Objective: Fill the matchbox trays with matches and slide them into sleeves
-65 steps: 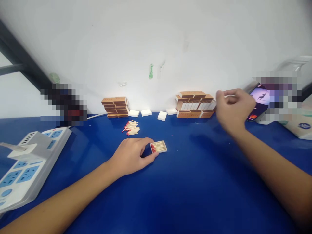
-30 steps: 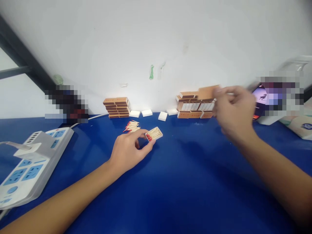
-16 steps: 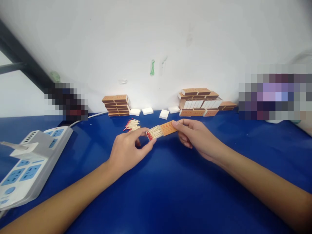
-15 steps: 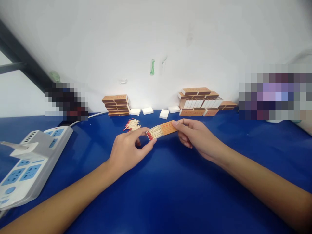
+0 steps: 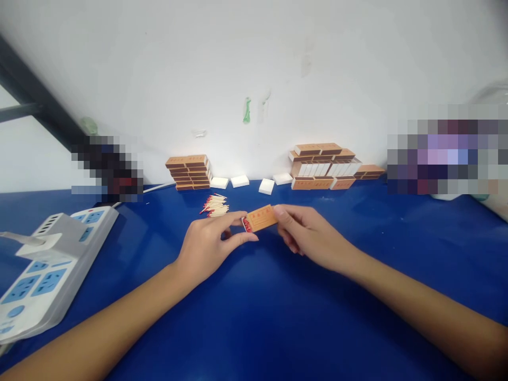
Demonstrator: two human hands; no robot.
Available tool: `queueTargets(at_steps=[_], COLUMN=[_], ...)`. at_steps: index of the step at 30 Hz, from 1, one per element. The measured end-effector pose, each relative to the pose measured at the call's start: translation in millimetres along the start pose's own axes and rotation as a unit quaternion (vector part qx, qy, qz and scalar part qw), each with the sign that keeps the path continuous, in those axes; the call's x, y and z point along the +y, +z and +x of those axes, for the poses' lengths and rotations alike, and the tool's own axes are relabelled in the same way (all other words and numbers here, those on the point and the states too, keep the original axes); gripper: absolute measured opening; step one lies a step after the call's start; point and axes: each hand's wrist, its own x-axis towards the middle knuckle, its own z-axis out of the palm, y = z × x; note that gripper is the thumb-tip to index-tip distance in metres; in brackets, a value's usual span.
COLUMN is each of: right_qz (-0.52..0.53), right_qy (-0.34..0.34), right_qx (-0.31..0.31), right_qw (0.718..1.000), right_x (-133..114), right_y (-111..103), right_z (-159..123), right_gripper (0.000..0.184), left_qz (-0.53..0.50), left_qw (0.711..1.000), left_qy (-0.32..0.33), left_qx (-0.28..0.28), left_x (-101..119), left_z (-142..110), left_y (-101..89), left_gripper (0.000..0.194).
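Between my hands, above the blue tabletop (image 5: 254,317), is an orange matchbox (image 5: 262,217). Its tray is mostly inside the sleeve, and red match heads (image 5: 248,225) show at the left end. My right hand (image 5: 305,227) pinches the sleeve's right end between thumb and fingers. My left hand (image 5: 210,238) has its thumb and index finger around the tray's left end; the other fingers are curled and partly hidden. A pile of loose matches (image 5: 216,205) lies just beyond my left hand, heads mostly to the left.
Against the white wall stand a stack of matchboxes (image 5: 188,172) at left and a larger stack (image 5: 323,166) at right. Several white trays, one of them a small white tray (image 5: 266,186), lie between them. A power strip (image 5: 51,270) with a plugged-in adapter sits at far left.
My right hand has moved left, sliding the sleeve over the tray. The matches, widely exposed before, now show only their heads. My left hand has stayed nearly in place.
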Motion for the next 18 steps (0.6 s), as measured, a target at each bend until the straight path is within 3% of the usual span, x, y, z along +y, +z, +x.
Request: queueTargets(at_steps=[3,8,18], right_qz=[-0.082,-0.139,-0.259], right_qy=[-0.051,-0.055,-0.064], right_qx=[-0.026,-0.058,-0.088], right_qw=[0.995,0.987,0.96], right_x=[-5,-9,-12], right_y=[7,14,21], right_z=[-8,-16,-21], right_gripper=[0.045,0.04,0.035], left_qz=[-0.015,-0.02,-0.052], left_qw=[0.999,0.996,0.991], left_qy=[0.033,0.085,0.117], left_qx=[0.007,-0.005,-0.036], left_x=[-2,-3,3], left_z=[-2,-5,-6], left_y=[1.1,2.6,1.9], left_gripper=[0.047,0.053,0.076])
